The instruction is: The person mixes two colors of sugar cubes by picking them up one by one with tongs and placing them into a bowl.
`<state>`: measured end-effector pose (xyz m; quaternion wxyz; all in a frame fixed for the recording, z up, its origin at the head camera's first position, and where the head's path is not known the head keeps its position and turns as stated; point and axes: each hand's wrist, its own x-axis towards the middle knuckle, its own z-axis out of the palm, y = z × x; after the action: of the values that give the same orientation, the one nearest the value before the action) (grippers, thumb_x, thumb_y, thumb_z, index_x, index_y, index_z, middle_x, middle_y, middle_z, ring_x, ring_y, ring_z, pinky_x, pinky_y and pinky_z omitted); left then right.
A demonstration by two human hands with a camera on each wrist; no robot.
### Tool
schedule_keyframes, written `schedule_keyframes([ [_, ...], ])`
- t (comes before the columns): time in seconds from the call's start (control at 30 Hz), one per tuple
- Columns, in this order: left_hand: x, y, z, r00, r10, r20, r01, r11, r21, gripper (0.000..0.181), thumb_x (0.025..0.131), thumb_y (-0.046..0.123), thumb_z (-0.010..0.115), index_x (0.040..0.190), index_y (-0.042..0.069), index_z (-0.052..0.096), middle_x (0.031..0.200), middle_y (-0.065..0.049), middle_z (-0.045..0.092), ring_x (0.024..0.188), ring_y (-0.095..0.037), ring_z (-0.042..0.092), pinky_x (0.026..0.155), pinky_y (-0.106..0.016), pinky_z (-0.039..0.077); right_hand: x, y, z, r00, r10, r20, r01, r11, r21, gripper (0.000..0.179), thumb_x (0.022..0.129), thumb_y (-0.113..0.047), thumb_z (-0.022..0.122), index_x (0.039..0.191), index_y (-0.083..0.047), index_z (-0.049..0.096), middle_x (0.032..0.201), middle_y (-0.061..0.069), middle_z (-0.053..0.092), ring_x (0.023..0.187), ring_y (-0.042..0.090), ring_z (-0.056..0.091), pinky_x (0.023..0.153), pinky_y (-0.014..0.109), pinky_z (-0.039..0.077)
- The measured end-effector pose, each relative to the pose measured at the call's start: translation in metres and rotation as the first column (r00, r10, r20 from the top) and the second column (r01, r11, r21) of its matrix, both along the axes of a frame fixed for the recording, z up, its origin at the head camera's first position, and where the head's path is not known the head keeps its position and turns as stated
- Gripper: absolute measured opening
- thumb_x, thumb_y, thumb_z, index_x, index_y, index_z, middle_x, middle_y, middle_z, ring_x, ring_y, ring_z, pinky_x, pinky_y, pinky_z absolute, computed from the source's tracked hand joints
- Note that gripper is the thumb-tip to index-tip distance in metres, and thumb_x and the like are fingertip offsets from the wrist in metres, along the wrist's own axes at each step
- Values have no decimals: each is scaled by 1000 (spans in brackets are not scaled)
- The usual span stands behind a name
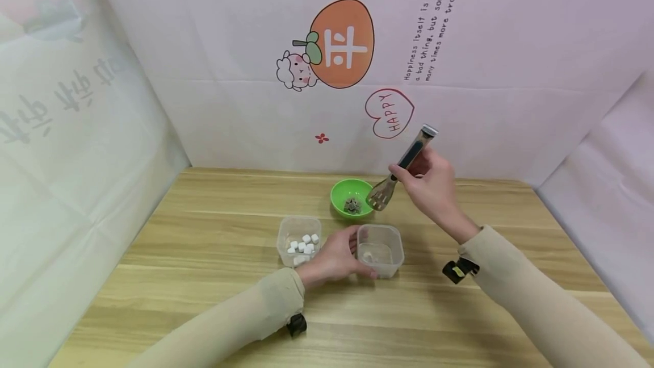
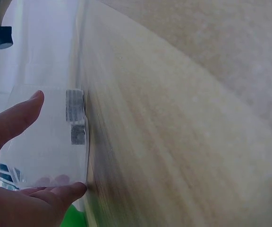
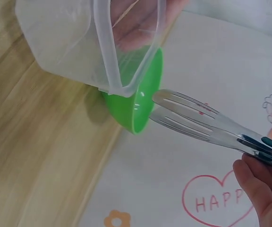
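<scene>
My left hand (image 1: pixel 334 257) holds a clear plastic container (image 1: pixel 390 243) on the table, thumb on its near side and fingers on its far side. The left wrist view shows two grey patches (image 2: pixel 74 106) low on its wall. Raised above the table, my right hand (image 1: pixel 434 186) grips metal tongs (image 1: pixel 409 158) with dark handle grips. The tongs' slotted heads (image 3: pixel 188 116) point down beside the rim of a green bowl (image 1: pixel 339 189), slightly apart with nothing visible between them. Small grey-brown pieces (image 1: pixel 352 205) lie in the bowl.
Left of my left hand, a second clear container (image 1: pixel 286 229) holds several white cubes (image 1: pixel 306 238). The wooden table (image 1: pixel 204 231) meets a printed white sheet (image 1: pixel 245 118) just behind the bowl. More sheeting hangs at both sides.
</scene>
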<state>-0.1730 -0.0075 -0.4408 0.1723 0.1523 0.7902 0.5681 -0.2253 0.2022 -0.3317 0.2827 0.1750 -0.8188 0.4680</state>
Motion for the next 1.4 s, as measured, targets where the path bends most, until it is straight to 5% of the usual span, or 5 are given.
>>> schedule_keyframes([
  [0.43, 1, 2, 0, 1000, 7, 5, -7, 1000, 14, 103, 67, 2, 99, 154, -1, 45, 147, -17, 59, 137, -30, 56, 117, -39, 45, 41, 13, 15, 998, 52, 24, -54, 996, 67, 28, 89, -3, 85, 113, -2, 70, 86, 7, 74, 70, 12, 69, 64, 16, 60],
  [0.7, 0, 1, -1, 1000, -6, 4, 6, 1000, 19, 103, 68, 3, 99, 155, 1, 44, 148, -16, 59, 137, -29, 56, 116, -37, 45, 54, 15, 11, 993, 95, 73, -104, 985, 135, 33, 86, -2, 87, 113, -3, 68, 80, 4, 72, 68, 15, 70, 60, 19, 61],
  [0.93, 0, 0, -1, 1000, -2, -1, 2, 1000, -2, 106, 67, 4, 99, 156, 2, 43, 151, -16, 57, 139, -30, 54, 118, -40, 44, 55, 16, 5, 979, 139, 150, -169, 963, 211, 63, 88, -5, 85, 145, -9, 59, 81, 1, 73, 67, 15, 71, 57, 25, 61],
  [1.17, 0, 1, -2, 1000, 1, 0, -1, 1000, -6, 107, 67, 5, 100, 157, 3, 43, 152, -15, 55, 140, -31, 53, 119, -42, 42, 49, 15, 0, 941, 200, 273, -264, 939, 222, 20, 91, -10, 85, 99, -11, 66, 82, -3, 73, 71, 16, 72, 59, 30, 59],
  [1.4, 0, 0, -2, 1000, 8, 4, -8, 1000, -5, 107, 67, 5, 100, 157, 2, 43, 152, -15, 56, 139, -31, 54, 119, -43, 42, 39, 12, -6, 894, 259, 365, -356, 906, 227, 19, 92, -11, 84, 99, -10, 67, 82, -1, 72, 73, 17, 70, 61, 31, 59],
])
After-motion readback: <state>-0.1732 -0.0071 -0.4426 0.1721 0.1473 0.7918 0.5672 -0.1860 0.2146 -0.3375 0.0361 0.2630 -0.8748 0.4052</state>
